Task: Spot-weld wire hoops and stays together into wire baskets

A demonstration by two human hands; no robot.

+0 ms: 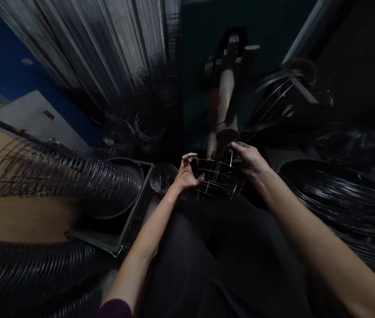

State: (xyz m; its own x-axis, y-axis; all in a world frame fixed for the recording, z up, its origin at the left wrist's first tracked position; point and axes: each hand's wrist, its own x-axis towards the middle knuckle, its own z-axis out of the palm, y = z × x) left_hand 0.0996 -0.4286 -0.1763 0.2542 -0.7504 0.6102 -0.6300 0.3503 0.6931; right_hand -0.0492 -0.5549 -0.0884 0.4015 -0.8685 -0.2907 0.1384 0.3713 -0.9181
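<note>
A dim workshop crowded with wire stock. At left, a long stack of rings (74, 176) lies over a tray (126, 221). Just left of centre, the left hand (187, 173) curls its fingers on the near-left edge of a wire grille (219, 180), which sits at centre below a post (225, 101). The right hand (247, 160) pinches its far-right edge. Gripping opposite edges, level and firm, looks the steadiest hold. Coils (340, 194) fill the right.
</note>
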